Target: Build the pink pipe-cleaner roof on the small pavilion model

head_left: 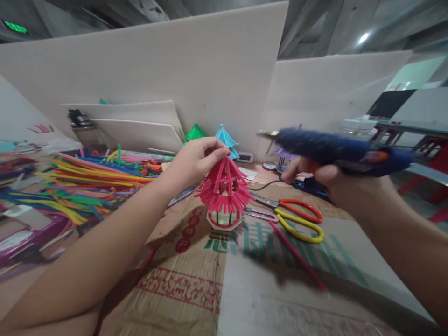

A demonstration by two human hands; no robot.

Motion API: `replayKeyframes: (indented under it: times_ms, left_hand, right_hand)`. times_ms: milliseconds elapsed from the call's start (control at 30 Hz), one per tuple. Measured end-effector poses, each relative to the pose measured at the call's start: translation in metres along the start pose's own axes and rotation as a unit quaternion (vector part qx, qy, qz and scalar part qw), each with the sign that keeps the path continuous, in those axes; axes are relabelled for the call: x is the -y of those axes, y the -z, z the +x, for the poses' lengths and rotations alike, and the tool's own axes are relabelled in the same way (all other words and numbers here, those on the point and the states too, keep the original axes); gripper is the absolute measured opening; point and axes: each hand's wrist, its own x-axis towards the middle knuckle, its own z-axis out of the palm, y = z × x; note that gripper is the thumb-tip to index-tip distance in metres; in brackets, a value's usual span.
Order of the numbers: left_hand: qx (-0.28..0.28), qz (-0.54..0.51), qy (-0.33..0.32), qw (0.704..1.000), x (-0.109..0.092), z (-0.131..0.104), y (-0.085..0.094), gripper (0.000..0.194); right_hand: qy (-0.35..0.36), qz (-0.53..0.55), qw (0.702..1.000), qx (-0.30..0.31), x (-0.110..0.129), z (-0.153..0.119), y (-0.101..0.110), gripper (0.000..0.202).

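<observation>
A small pagoda-like model [226, 191] with pink-red layered roofs stands on an octagonal base near the middle of the table. My left hand [201, 158] pinches the peak of its roof between thumb and fingers. To the right, my right hand [322, 175] is wrapped round the handle of a blue glue gun [325, 147], held up in the air with its metal nozzle pointing left toward the model, a gap apart from it. Scissors [301, 224] with orange and yellow handles lie just right of the model. A loose red strip [299, 256] rests below them.
Cardboard [182, 280] covers the table's front. Many coloured fuzzy sticks [101, 170] are piled at the left, near a purple device [35, 238]. Behind stand green [195, 132] and blue [226, 136] roofed models, a dark bottle [86, 130] and white boards [140, 123].
</observation>
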Motion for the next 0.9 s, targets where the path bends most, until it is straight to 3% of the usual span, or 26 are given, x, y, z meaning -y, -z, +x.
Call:
replayKeyframes:
  times_ms: [133, 333, 467, 900]
  left_hand:
    - [0.005, -0.010, 0.005, 1.000, 0.000, 0.000, 0.000, 0.031]
    - [-0.005, 0.007, -0.004, 1.000, -0.003, -0.002, 0.000, 0.031]
    - [-0.012, 0.012, -0.016, 1.000, -0.010, -0.004, -0.001, 0.031]
    - [-0.018, 0.050, -0.027, 0.998, -0.016, -0.006, 0.000, 0.031]
  right_hand:
    - [-0.092, -0.110, 0.989, 0.034, -0.003, -0.005, -0.017, 0.042]
    - [-0.129, -0.105, 0.984, 0.068, -0.013, -0.009, -0.030, 0.039]
    - [-0.122, -0.063, 0.989, 0.063, -0.014, -0.012, -0.035, 0.045]
    - [-0.095, -0.103, 0.988, 0.068, -0.009, -0.014, -0.037, 0.038]
